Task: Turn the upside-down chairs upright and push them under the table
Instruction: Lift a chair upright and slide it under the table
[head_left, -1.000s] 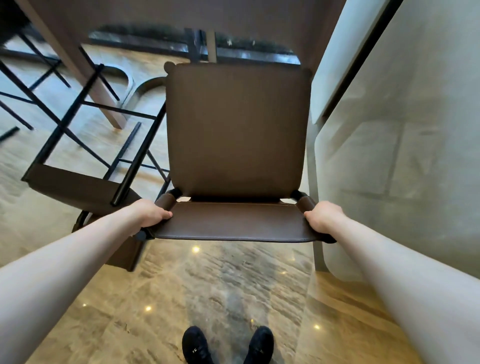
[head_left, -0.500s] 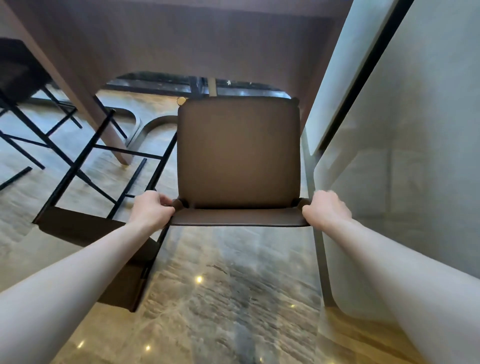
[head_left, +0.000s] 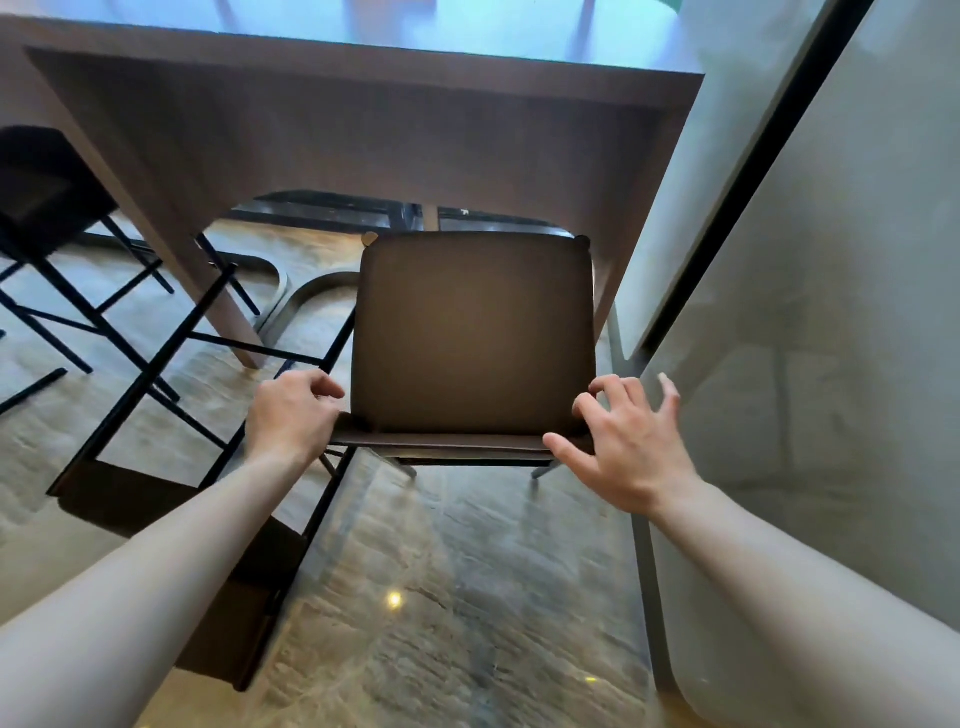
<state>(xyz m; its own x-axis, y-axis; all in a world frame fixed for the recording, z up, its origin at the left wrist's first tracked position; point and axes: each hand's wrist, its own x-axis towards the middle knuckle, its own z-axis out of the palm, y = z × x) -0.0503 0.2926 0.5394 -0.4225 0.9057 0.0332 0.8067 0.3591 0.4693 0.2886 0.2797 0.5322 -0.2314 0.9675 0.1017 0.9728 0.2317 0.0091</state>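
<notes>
Both hands reach out over the back of the brown chair (head_left: 472, 338). The left hand (head_left: 288, 415) sits at the left end of the backrest's top edge with its fingers curled in; whether they pinch the edge or only rest against it I cannot tell. The right hand (head_left: 623, 441) hovers at the right end with fingers spread and loosely bent, gripping nothing, the thumb touching or just above the top edge.

The wooden table (head_left: 363, 130) is the biggest thing here. The brown chair stands upright with the far part of its seat under the table's near edge, between the table's two legs. Right of the table runs a pale glossy wall panel (head_left: 805, 364). Below the table spreads a polished marble floor (head_left: 441, 597). Left of the table's near-left leg, an upside-down chair (head_left: 171, 410) lies with its black metal legs pointing up and its brown seat on the floor. Farther left of that leg stands a dark chair (head_left: 41, 192).
</notes>
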